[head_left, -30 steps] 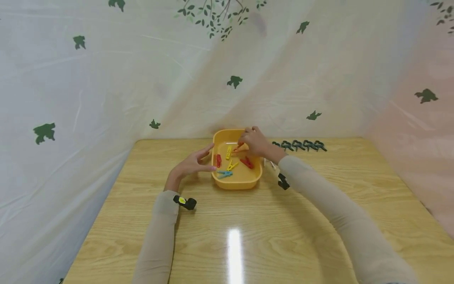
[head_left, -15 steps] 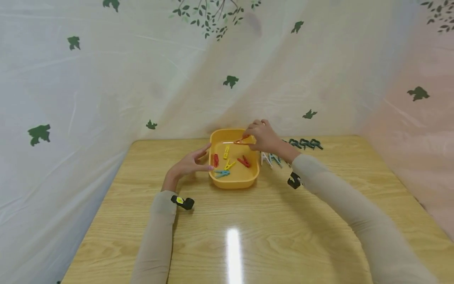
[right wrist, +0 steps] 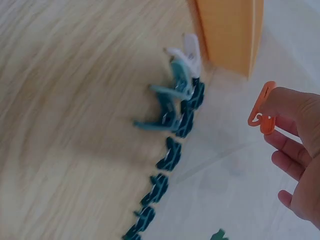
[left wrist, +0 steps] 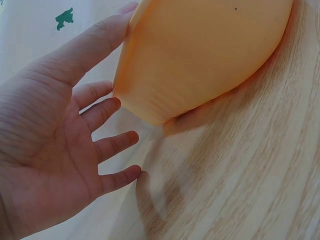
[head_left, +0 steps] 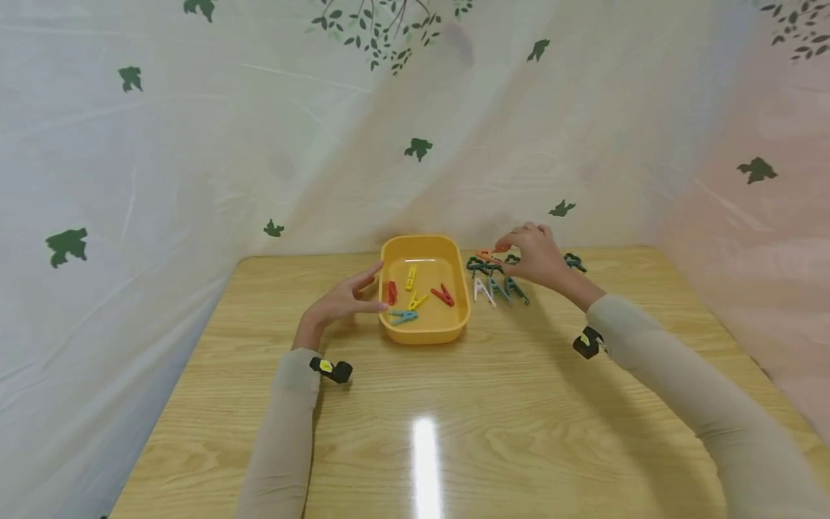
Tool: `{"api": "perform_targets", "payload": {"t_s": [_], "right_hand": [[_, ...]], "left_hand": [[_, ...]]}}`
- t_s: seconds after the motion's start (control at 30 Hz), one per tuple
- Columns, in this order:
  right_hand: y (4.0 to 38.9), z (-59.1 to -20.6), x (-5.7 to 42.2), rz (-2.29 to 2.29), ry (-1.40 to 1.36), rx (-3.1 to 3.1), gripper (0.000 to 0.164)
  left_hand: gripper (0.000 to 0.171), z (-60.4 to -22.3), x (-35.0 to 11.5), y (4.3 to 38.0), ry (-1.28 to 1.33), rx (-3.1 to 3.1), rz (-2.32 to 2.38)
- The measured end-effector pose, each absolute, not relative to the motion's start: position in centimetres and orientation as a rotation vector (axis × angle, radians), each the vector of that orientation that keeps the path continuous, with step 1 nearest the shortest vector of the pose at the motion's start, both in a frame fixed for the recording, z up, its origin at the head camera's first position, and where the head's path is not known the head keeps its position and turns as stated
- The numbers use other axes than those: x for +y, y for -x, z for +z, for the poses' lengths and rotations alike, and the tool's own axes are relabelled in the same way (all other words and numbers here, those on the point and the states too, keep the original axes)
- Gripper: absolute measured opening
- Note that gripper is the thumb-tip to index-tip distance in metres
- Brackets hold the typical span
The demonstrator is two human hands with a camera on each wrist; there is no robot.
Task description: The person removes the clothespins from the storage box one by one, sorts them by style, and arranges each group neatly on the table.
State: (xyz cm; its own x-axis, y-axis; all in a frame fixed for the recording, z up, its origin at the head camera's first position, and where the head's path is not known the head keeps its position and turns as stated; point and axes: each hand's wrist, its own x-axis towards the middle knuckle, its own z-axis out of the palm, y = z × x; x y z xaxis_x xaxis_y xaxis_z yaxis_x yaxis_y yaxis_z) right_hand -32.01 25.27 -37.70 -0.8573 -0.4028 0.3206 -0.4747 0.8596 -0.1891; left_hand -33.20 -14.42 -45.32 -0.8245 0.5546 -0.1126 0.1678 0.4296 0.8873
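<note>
My right hand (head_left: 538,256) pinches an orange clothespin (right wrist: 261,102) between thumb and fingers, raised over the back of the table to the right of the yellow tub (head_left: 424,336). Spread fingers of my left hand (head_left: 340,303) touch the tub's left side; the left wrist view shows them nearly straight against its wall (left wrist: 200,55). Inside the tub lie two red clothespins (head_left: 444,295), two yellow clothespins (head_left: 411,277) and a blue clothespin (head_left: 403,317). Just right of the tub, a white clothespin (head_left: 483,291) stands beside two bluish-green clothespins (head_left: 499,290).
Along the table's back edge runs a row of several dark green clips (right wrist: 170,154), partly covered by my right hand in the head view. A patterned curtain (head_left: 311,180) hangs directly behind the wooden table (head_left: 363,432).
My right hand has lifted the orange clothespin out of the tub and carried it right, over the dark green clips. My left hand stays at the tub's side.
</note>
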Motion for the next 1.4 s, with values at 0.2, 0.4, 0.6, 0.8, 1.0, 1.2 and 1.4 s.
{"api": "perform_targets", "payload": {"t_s": [0.2, 0.4, 0.6, 0.8, 1.0, 1.2, 1.4], "right_hand": [[30.9, -38.4, 27.5, 0.373, -0.511, -2.812, 0.029], [30.3, -39.3, 29.2, 0.433, -0.427, -2.820, 0.029], [30.2, -40.7, 30.4, 0.494, -0.336, -2.844, 0.028], [30.0, -42.0, 31.2, 0.579, -0.260, -2.859, 0.031], [30.0, -43.4, 31.7, 0.633, -0.211, -2.886, 0.030], [30.1, -44.6, 31.9, 0.637, -0.163, -2.907, 0.035], [30.2, -45.2, 31.9, 0.575, -0.128, -2.933, 0.031]], "left_hand": [[0.097, -45.3, -14.7, 33.2, -0.609, 2.304, 1.365], [0.096, -45.1, -14.7, 33.1, -0.607, 2.301, 1.363], [0.094, -44.9, -14.7, 33.0, -0.597, 2.291, 1.347], [0.094, -43.6, -14.6, 32.5, -0.605, 2.265, 1.343], [0.093, -42.4, -14.3, 31.7, -0.629, 2.253, 1.348], [0.094, -42.4, -14.2, 31.7, -0.631, 2.245, 1.362], [0.093, -42.5, -14.1, 31.7, -0.630, 2.234, 1.365]]}}
